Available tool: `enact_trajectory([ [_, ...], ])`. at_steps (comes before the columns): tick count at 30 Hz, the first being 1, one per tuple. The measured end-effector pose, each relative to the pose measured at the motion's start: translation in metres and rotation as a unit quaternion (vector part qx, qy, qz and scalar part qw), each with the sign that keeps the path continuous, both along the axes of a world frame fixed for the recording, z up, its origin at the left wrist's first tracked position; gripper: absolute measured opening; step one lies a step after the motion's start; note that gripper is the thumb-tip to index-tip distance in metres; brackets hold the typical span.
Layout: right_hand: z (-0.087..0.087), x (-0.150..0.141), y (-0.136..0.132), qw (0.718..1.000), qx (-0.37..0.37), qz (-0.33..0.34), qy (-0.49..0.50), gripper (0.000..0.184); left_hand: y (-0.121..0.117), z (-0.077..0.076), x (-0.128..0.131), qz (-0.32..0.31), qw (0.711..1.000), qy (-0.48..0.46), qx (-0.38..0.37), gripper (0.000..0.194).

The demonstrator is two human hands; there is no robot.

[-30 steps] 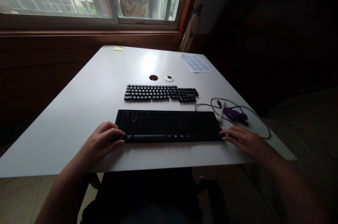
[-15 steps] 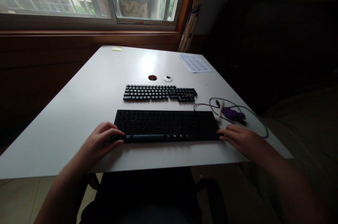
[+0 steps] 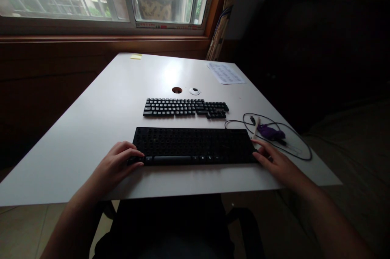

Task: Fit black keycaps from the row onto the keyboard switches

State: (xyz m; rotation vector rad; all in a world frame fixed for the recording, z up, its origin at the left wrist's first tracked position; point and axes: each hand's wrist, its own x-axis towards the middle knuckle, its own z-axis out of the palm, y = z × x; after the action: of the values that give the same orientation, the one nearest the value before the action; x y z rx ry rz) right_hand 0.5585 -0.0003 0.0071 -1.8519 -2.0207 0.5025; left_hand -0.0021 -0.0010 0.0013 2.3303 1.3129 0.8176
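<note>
A black keyboard base (image 3: 195,145) with most of its keycaps off lies near the front edge of the white table (image 3: 100,120). My left hand (image 3: 117,164) curls round its left front corner, thumb on the lowest key row. At the base's right end my right hand (image 3: 276,160) rests with fingers stretched flat, touching the edge. Behind the base, several black keycaps (image 3: 185,107) are laid out in rows.
A black cable (image 3: 274,129) loops at the right, with a purple tool (image 3: 269,131) and a pale stick (image 3: 256,127) inside the loop. Farther back are a cable hole (image 3: 177,90), its white cap (image 3: 194,91), a printed sheet (image 3: 225,72) and a yellow note (image 3: 136,56).
My right hand has slid slightly left and forward along the keyboard base's right end. My left hand and the base have stayed put.
</note>
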Motion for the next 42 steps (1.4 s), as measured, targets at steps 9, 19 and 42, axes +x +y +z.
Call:
enact_trajectory([
  [9,-0.006,-0.004,0.000,0.999,0.025,0.014,0.016,0.052,0.000,0.002,0.001,0.002,1.000,0.001,0.003,0.024],
  [19,-0.012,-0.004,-0.001,0.997,-0.025,-0.011,0.068,0.063,0.001,0.001,0.001,-0.007,1.000,0.001,0.016,0.021],
  [42,-0.016,-0.001,-0.006,0.999,-0.007,0.026,-0.033,0.076,0.001,-0.002,-0.001,-0.012,1.000,0.004,0.012,0.020],
])
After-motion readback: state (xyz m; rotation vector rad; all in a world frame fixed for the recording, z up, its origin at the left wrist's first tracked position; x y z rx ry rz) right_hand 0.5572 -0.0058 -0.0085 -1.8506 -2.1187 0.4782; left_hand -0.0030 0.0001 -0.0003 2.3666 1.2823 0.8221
